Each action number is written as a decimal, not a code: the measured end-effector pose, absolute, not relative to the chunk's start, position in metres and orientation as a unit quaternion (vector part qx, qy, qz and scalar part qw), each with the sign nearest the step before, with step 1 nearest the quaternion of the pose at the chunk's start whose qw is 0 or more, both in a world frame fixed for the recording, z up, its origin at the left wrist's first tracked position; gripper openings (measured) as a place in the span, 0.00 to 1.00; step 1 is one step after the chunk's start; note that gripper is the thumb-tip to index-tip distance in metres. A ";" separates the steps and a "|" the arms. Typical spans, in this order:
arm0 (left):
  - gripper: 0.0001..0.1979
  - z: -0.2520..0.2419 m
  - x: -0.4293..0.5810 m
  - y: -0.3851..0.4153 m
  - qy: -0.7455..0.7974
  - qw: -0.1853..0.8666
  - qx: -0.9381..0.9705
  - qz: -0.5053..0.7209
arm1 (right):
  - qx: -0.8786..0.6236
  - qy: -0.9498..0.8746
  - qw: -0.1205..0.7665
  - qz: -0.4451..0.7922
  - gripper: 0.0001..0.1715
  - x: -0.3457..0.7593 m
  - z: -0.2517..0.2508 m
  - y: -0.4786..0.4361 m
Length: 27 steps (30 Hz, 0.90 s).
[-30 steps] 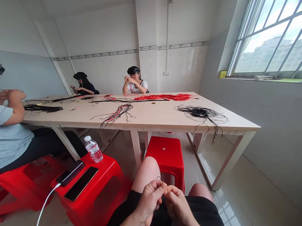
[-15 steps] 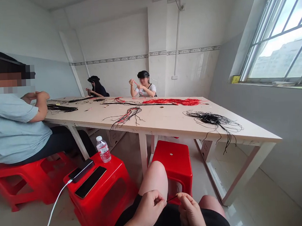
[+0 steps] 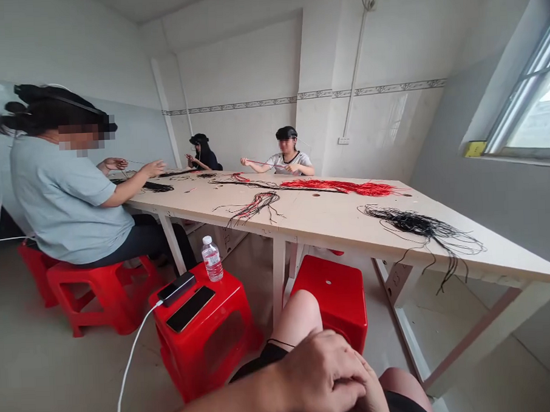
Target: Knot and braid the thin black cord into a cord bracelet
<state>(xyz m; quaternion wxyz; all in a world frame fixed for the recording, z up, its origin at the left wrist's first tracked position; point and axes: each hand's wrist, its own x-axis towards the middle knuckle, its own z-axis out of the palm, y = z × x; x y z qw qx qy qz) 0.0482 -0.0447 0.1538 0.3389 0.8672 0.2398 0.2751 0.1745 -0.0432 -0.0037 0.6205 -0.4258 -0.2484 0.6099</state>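
My left hand [image 3: 330, 373] is closed, its fingers curled over my right hand [image 3: 376, 387] above my lap. A thin black cord [image 3: 280, 342] comes out from behind my left hand and lies across my thigh. The exact grip on the cord is hidden by the back of the hand. Only a side strip of my right hand shows, and its fingers are covered.
The long table [image 3: 330, 219] carries a black cord bundle [image 3: 415, 221], red cords [image 3: 342, 186] and a mixed red-black bundle [image 3: 259, 205]. A red stool [image 3: 234, 317] holds a bottle [image 3: 212, 260], a phone [image 3: 191, 308] and a power bank [image 3: 177, 288]. Several co-workers handle cords.
My left hand has moved right, from apart to over my right hand. The view has turned left. The nearest co-worker's hands have spread apart, and the far one's hands are lower and wider.
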 end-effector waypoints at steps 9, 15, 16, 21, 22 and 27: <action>0.14 0.102 0.032 -0.027 0.450 0.355 0.778 0.258 | -0.403 -0.150 0.599 0.675 0.27 0.160 0.019 -0.050; 0.13 0.090 0.033 -0.028 0.456 0.403 0.754 0.248 | -0.415 -0.155 0.586 0.679 0.28 0.155 0.021 -0.052; 0.13 0.088 0.033 -0.027 0.459 0.406 0.751 0.248 | -0.417 -0.155 0.584 0.679 0.28 0.154 0.022 -0.052; 0.13 0.087 0.031 -0.025 0.468 0.412 0.743 0.241 | -0.422 -0.161 0.582 0.676 0.28 0.153 0.025 -0.053; 0.13 0.088 0.031 -0.024 0.470 0.413 0.742 0.239 | -0.424 -0.162 0.581 0.675 0.28 0.153 0.025 -0.053; 0.13 0.087 0.028 -0.024 0.476 0.427 0.732 0.235 | -0.426 -0.165 0.577 0.677 0.28 0.152 0.025 -0.052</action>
